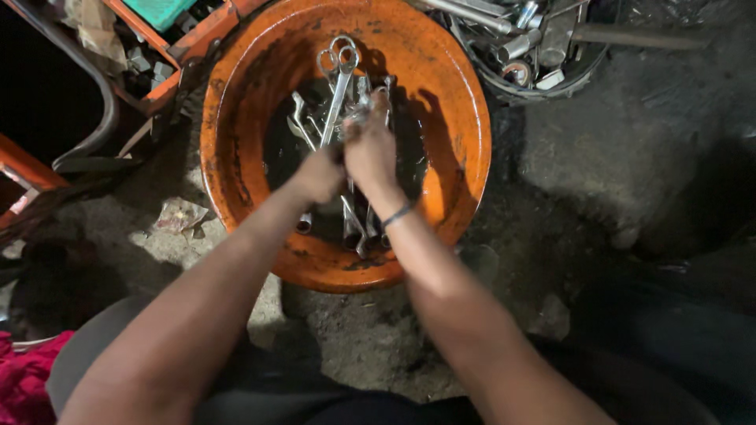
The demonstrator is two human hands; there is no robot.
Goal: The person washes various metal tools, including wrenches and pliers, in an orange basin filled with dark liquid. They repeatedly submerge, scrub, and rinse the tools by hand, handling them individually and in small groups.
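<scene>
An orange basin (457, 118) stands on the dirt floor with dark liquid and several metal wrenches (337, 75) lying in it. My left hand (319, 173) and my right hand (370, 149) meet over the middle of the basin. Both are closed around metal tools that stick out above and below the fists. A dark band circles my right wrist (398, 214). What exactly each fist grips is partly hidden by the fingers.
A dark round container (535, 55) full of metal tools and sockets sits at the upper right. An orange toolbox (169, 47) with small parts is at the upper left. A red cloth (24, 378) lies at the lower left. Rough dirt ground surrounds the basin.
</scene>
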